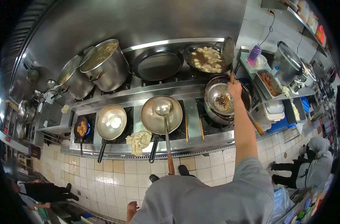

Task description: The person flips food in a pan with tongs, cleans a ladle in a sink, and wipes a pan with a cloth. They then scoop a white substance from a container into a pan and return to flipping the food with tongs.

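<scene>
The right hand [235, 90] is closed round the wooden handle of a skimmer [228, 50], whose round metal disc stands on edge at the right side of the wok [187, 52]. Contact between disc and wok cannot be confirmed. The wok contains brown liquid and pale, knobbly pieces [211, 59] with uneven surfaces.

The left hand [132, 207] hangs low beside the person's grey shirt, fingers bent; whether it grips anything cannot be told.

Below the right hand, a round metal bowl [211, 90] holds dark, grainy bits [223, 101]. A second length of wood [257, 127] shows past the forearm (its connection is hidden).

Left of the wok is a broad black pan [159, 66], shallow and dark inside. Next to it stands a tall cylindrical pot [112, 76] of brushed steel.

On the front row, a wide metal pan [151, 117] carries a ladle [163, 107] with a rounded bowl and long shaft ending in wood. A crumpled, cream-coloured cloth [139, 142] lies just beside it. Further left, a smooth pan [103, 128] contains a soft-edged white lump [116, 122].
</scene>
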### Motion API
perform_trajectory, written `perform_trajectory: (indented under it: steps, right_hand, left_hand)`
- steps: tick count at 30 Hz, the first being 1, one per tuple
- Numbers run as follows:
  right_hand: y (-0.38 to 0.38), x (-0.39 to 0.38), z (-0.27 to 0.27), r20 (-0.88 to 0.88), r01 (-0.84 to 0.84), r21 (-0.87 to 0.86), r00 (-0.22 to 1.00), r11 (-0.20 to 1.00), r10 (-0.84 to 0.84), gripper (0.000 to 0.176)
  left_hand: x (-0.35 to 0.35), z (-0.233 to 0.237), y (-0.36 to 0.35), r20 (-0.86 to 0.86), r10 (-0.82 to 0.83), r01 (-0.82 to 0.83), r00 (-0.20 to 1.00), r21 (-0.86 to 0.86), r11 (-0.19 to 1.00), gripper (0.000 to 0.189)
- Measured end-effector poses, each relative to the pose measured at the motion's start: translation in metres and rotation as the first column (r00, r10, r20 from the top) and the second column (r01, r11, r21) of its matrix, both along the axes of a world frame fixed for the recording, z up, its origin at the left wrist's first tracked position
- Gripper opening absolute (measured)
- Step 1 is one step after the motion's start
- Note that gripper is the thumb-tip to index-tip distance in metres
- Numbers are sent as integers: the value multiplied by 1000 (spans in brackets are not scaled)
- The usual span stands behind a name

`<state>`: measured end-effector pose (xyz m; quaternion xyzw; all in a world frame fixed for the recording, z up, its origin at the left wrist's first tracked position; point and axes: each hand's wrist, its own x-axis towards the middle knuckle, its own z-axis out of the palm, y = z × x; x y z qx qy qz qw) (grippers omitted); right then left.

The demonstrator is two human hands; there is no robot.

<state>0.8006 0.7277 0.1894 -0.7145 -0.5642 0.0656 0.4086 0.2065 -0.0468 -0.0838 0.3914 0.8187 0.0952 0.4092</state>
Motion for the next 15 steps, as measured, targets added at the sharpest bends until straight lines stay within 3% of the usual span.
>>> perform_trajectory:
  steps: [1,2,4,5,9,11,12,14,15]
  right_hand:
    - [18,5,-14,-291,-57,-68,956,996,35,17]
    - [19,0,-16,-294,-66,-71,955,995,42,17]
    - [13,-10,-5,-564,-208,-72,815,976,132,18]
    - [7,-17,2,-642,-208,-122,762,970,83,18]
    - [5,-27,-14,-746,-287,-74,652,955,138,18]
    - [16,-28,-25,-787,-316,-48,597,948,159,16]
    - [18,-30,-21,-788,-320,-42,593,946,166,16]
    - [16,-33,-13,-788,-381,-116,597,917,148,14]
    - [18,-36,-13,-791,-381,-112,594,918,150,14]
  left_hand:
    - [-2,-7,-21,-274,-441,472,855,57,880,33]
    - [-6,-31,-39,-313,-538,587,783,85,805,31]
    - [-2,-43,-51,-418,-677,778,606,134,613,27]
    - [12,-45,-56,-170,-364,328,916,-206,922,24]
    - [27,-51,-76,-260,-421,404,869,-120,907,23]
    - [26,-32,-66,-54,-153,157,987,92,983,22]
    - [28,-25,-55,-58,-149,154,987,97,983,22]
    - [31,-9,-38,182,211,-207,960,-37,978,31]
    - [34,5,-30,178,210,-207,961,-34,978,31]
